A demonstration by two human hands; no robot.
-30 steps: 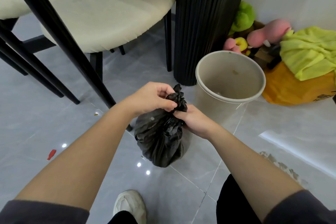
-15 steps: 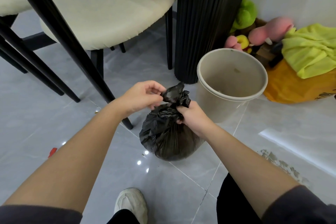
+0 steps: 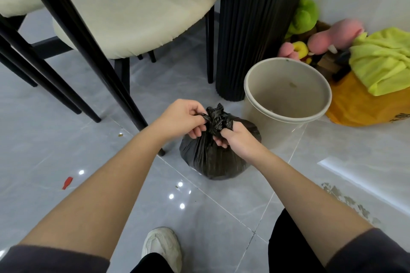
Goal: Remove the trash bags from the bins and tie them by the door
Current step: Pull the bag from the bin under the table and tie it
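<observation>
A full black trash bag [image 3: 213,159] rests on the grey tiled floor just left of a beige round bin [image 3: 286,115], which stands without a liner. The bag's neck is gathered into a twisted bunch at the top. My left hand [image 3: 179,118] pinches a strand of that bunch from the left. My right hand [image 3: 235,137] grips the neck from the right, fingers curled into the plastic.
A cream chair [image 3: 133,15] with black legs stands at the upper left. A black ribbed column [image 3: 255,29] rises behind the bin. Plush toys [image 3: 310,35], a yellow-green cloth [image 3: 381,60] and an orange bag [image 3: 359,104] lie by the wall. My shoe [image 3: 163,248] is below.
The bag has shifted right, closer to the bin. My left hand has pulled a strand of the neck out leftward while my right hand stays clamped on the neck.
</observation>
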